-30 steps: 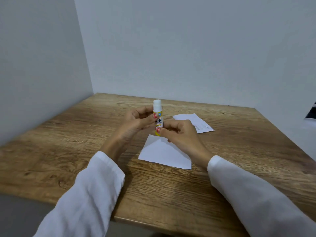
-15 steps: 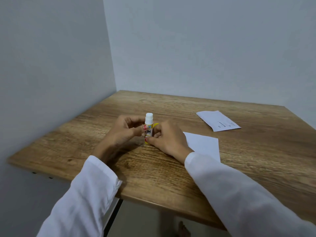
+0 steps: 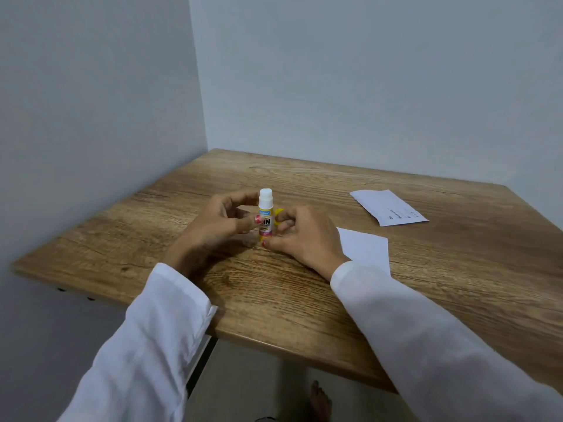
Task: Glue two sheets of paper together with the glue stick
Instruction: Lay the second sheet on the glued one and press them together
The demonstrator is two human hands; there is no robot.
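Note:
A glue stick point(image 3: 265, 213) stands upright near the table's left-middle, its white glue tip exposed at the top. My left hand point(image 3: 217, 225) pinches its labelled body from the left. My right hand point(image 3: 304, 239) grips its base, and a yellow cap point(image 3: 278, 216) shows between that hand's fingers. A blank white sheet point(image 3: 364, 248) lies flat just right of my right hand, partly hidden by my wrist. A second sheet point(image 3: 388, 210) with small printed text lies farther back on the right.
The wooden table point(image 3: 304, 300) sits in a corner, with grey walls on the left and behind. Its front edge runs under my sleeves. A bare foot point(image 3: 320, 402) shows on the floor below the table.
Both hands carried the glue stick leftward off the blank sheet and lower toward the table. The view swung left, so the papers now sit to the right.

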